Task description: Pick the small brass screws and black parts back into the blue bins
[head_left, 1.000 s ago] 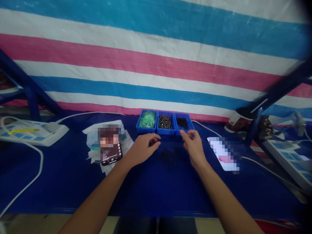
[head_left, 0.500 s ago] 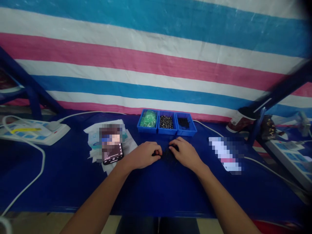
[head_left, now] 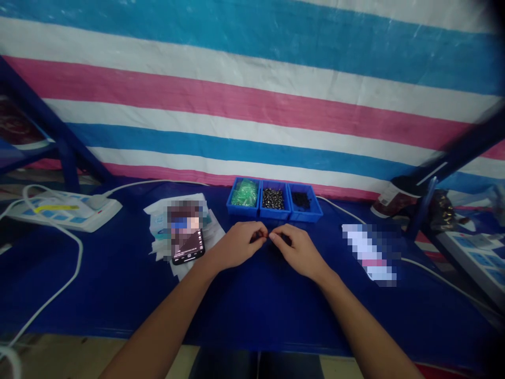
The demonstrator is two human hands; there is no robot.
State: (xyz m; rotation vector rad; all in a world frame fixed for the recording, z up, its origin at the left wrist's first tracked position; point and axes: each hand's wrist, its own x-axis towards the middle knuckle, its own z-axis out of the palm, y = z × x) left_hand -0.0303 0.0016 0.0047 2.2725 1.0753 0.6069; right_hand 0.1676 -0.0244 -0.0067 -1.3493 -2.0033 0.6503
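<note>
My left hand [head_left: 241,245] and my right hand [head_left: 296,248] meet over the middle of the blue table, fingertips pinched and almost touching. Whatever sits between them is too small to make out. Just behind the hands stand three small blue bins in a row. Pale green, clear pieces fill the left bin [head_left: 242,211]. In the middle bin [head_left: 274,214] lie many small shiny metal pieces, while the right bin [head_left: 306,217] holds small black parts. Dark bits under the fingers blend into the table and are hard to see.
A lit phone [head_left: 188,250] rests on white packets [head_left: 158,210] at the left. White power strips [head_left: 97,221] lie at both sides, with cables across the table. On the right are a blurred-out phone-like object [head_left: 366,252] and a dark cup [head_left: 394,197]. A striped sheet [head_left: 252,79] hangs behind.
Both hands have come together, fingertips now nearly meeting; before, they were apart with a small heap of black pieces between them. The view has shifted slightly.
</note>
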